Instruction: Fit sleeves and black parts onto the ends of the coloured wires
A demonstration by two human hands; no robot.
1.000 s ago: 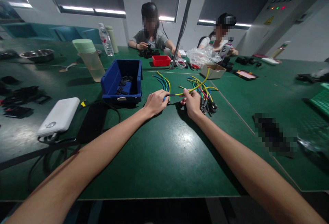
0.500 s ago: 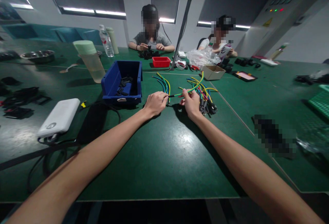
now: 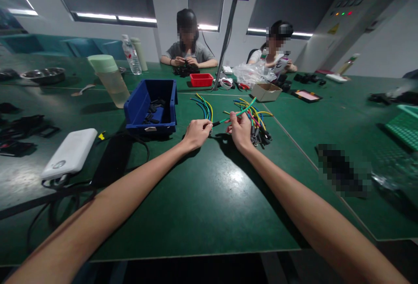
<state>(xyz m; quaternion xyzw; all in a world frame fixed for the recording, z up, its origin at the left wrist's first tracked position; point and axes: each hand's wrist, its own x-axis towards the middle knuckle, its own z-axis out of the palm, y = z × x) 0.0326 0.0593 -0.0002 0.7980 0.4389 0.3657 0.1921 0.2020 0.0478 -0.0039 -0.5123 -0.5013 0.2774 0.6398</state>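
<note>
Between my two hands stretches a green wire [image 3: 247,108] with a black sleeve at its left end. My left hand [image 3: 197,133] is closed, pinching that black end; the very tip is hidden by the fingers. Thumb and fingers of my right hand [image 3: 241,131] pinch the wire further along, and its free end points up to the right. Right beside this hand lies a loose pile of coloured wires [image 3: 261,118] with dark and metal ends. Behind my left hand rests a smaller bunch of blue, green and yellow wires [image 3: 205,105].
A blue bin [image 3: 150,128] with small black parts stands left of my hands. Further left are a white power bank [image 3: 70,153] with cables and a bottle [image 3: 111,81]. A red tray [image 3: 201,80], a cardboard box [image 3: 266,92] and a metal pole [image 3: 227,36] stand beyond. Two people sit opposite.
The view has shifted slightly. Both hands keep hold of the wire, whose free end now sits a little lower. The person opposite has brought both hands together.
</note>
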